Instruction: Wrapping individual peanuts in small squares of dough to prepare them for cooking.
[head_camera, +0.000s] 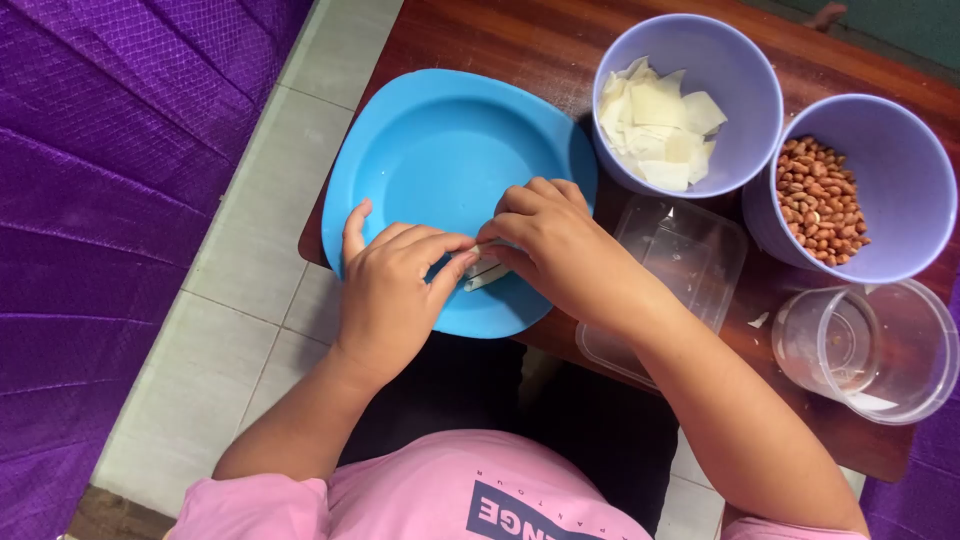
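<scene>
both hands, left (388, 290) and right (553, 243), pinch a small pale wrapper (484, 270) over the blue plate (440, 150). pressed too hard, the thin sheet could tear or slip from the closed fingers.

Plate (430, 150): smooth blue plastic, slight sheen. Bowls (740, 70): matt lilac plastic. Tub (905, 350) and lid (690, 250): clear glossy plastic. Table (520, 40): dark polished wood. Wrappers (655, 125): pale, matt, thin dough sheets.

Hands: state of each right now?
Left hand: pinching the small pale wrapper over the blue plate.
Right hand: fingers closed on the same wrapper.
</scene>
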